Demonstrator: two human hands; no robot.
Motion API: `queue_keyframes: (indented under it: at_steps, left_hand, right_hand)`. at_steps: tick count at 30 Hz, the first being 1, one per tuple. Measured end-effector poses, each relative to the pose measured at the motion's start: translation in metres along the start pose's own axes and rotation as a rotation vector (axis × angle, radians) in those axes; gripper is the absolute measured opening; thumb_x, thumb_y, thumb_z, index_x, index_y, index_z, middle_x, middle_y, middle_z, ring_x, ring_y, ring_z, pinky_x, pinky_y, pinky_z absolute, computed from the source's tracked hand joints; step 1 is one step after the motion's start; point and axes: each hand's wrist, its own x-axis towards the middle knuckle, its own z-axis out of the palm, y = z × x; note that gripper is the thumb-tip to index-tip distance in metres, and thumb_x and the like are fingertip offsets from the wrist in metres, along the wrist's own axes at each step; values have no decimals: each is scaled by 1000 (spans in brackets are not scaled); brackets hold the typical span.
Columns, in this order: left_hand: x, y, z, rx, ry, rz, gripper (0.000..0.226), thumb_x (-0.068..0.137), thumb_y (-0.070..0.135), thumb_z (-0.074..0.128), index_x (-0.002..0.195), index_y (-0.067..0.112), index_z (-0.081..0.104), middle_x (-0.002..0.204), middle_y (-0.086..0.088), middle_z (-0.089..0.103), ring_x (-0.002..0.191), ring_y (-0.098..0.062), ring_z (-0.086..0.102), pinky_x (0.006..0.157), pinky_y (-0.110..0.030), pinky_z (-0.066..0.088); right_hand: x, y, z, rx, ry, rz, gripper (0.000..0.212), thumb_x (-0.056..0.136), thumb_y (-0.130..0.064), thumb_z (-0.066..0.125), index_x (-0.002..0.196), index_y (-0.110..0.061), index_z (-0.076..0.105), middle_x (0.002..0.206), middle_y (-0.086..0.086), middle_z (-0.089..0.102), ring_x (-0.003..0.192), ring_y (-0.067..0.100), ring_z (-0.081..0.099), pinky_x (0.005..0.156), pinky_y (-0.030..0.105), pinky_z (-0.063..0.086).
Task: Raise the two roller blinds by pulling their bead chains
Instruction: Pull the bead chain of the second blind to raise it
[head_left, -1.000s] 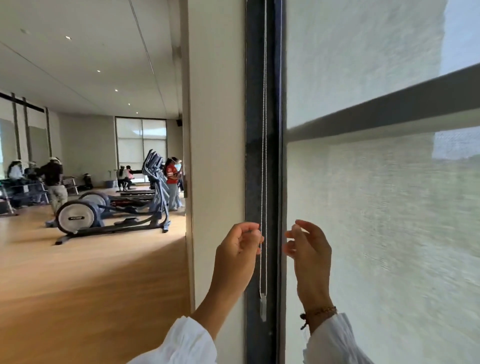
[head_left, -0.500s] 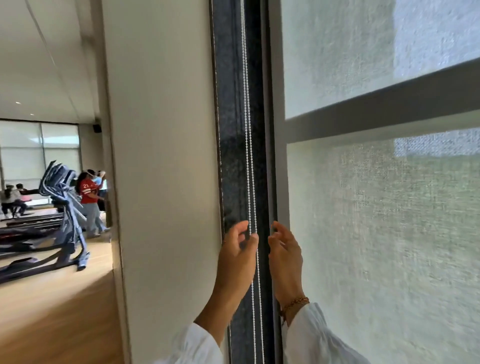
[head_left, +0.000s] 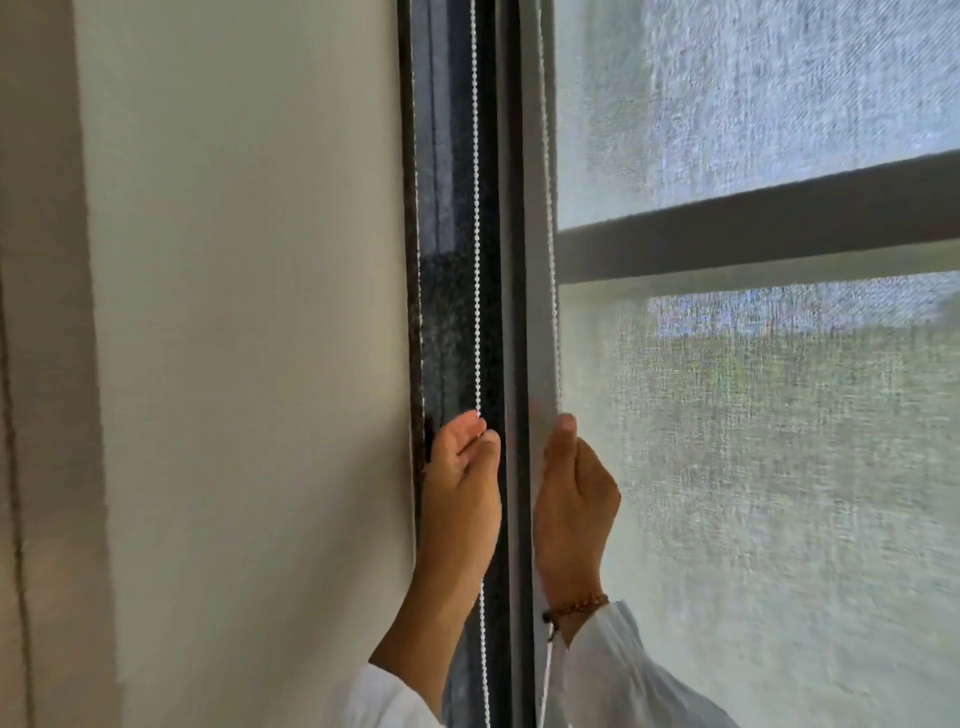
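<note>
Cream wall (head_left: 234, 338) fills the left side of what I can see, plain and flat, ending at a dark vertical window frame (head_left: 447, 260). No containers anywhere in this corner. Against that dark strip hangs a white bead chain (head_left: 475, 208), running straight down from the top edge. The left hand (head_left: 462, 488) is raised to it, thumb and fingers pinched shut on the beads, and the chain carries on below the wrist toward the white sleeve (head_left: 384, 696). Just beside it, across a narrow dark post, the right hand (head_left: 571, 499) is up at about the same height, fingers curled closed on a second bead chain (head_left: 548, 208) that hangs along the pale edge of the roller blind (head_left: 779, 467). A beaded bracelet (head_left: 576, 605) sits on that wrist. Further right, the woven blind covers the glass fully, with a dark horizontal bar (head_left: 753, 228) showing through it above the hands.
</note>
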Motion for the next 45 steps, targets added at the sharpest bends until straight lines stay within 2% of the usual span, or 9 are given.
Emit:
queue_keyframes:
  at_steps: [5, 12, 16, 19, 22, 25, 29, 35, 45]
  left_hand:
    - [16, 21, 15, -145, -86, -16, 23, 94, 30, 40, 116, 28, 49, 124, 3, 56, 115, -11, 53, 101, -31, 41]
    - [12, 63, 33, -75, -244, 18, 45, 91, 34, 48, 133, 20, 39, 139, -2, 47, 125, -20, 46, 104, -35, 38]
    - [-4, 86, 37, -329, -552, -205, 31, 91, 22, 51, 121, 15, 50, 94, -3, 63, 82, -16, 61, 68, -28, 50]
    - [-32, 105, 33, -423, -479, -145, 24, 96, 25, 38, 97, 14, 60, 58, 4, 46, 45, -6, 40, 43, -18, 34]
    - [-68, 128, 22, -557, -330, -76, 37, 95, 36, 37, 68, 19, 55, 41, 8, 41, 34, -7, 33, 38, -19, 26]
    - [-106, 152, 3, -593, -307, 72, 45, 94, 35, 41, 50, 25, 47, 38, 11, 38, 34, -7, 30, 41, -19, 24]
    - [-145, 175, -20, -537, -316, 205, 43, 91, 37, 41, 50, 25, 45, 38, 12, 38, 34, -8, 31, 42, -18, 26]
    - [-182, 207, -49, -574, -272, 227, 43, 92, 33, 43, 50, 32, 49, 41, 13, 44, 39, -8, 36, 44, -22, 28]
    - [-173, 204, -96, -423, -207, 429, 40, 92, 28, 44, 52, 34, 39, 42, 15, 45, 40, -9, 39, 45, -17, 29]
  right_hand:
    - [-35, -6, -25, -180, 36, -257, 45, 91, -45, 39, 47, -37, 38, 43, -13, 41, 39, 7, 31, 42, 11, 21]
    - [-71, -58, -50, -199, 123, -360, 44, 88, -42, 41, 45, -37, 31, 40, -10, 31, 38, 6, 24, 43, 13, 17]
    - [-91, -94, -68, -209, 212, -359, 44, 87, -44, 41, 46, -34, 29, 41, -8, 29, 41, 6, 19, 43, 18, 16]
    - [-101, -119, -87, -228, 292, -307, 51, 89, -46, 46, 47, -23, 30, 41, -7, 32, 42, 8, 23, 44, 23, 20]
    - [-112, -150, -105, -243, 341, -184, 43, 92, -38, 47, 55, -15, 55, 40, -14, 44, 42, 5, 37, 47, 16, 27]
    - [-123, -182, -117, -186, 328, -39, 26, 92, -34, 47, 94, -18, 67, 90, -9, 65, 82, 5, 56, 71, 17, 38]
    - [-140, -223, -122, -104, 319, 25, 39, 93, -36, 45, 130, -24, 44, 136, -1, 46, 115, 8, 45, 95, 25, 37]
    - [-146, -295, -104, 331, -13, 37, 19, 94, -26, 45, 101, -13, 58, 98, 5, 62, 90, 21, 61, 78, 31, 50]
    - [-143, -358, -36, 336, -347, 133, 27, 94, -24, 45, 96, -1, 59, 75, 9, 67, 61, 18, 66, 59, 29, 57]
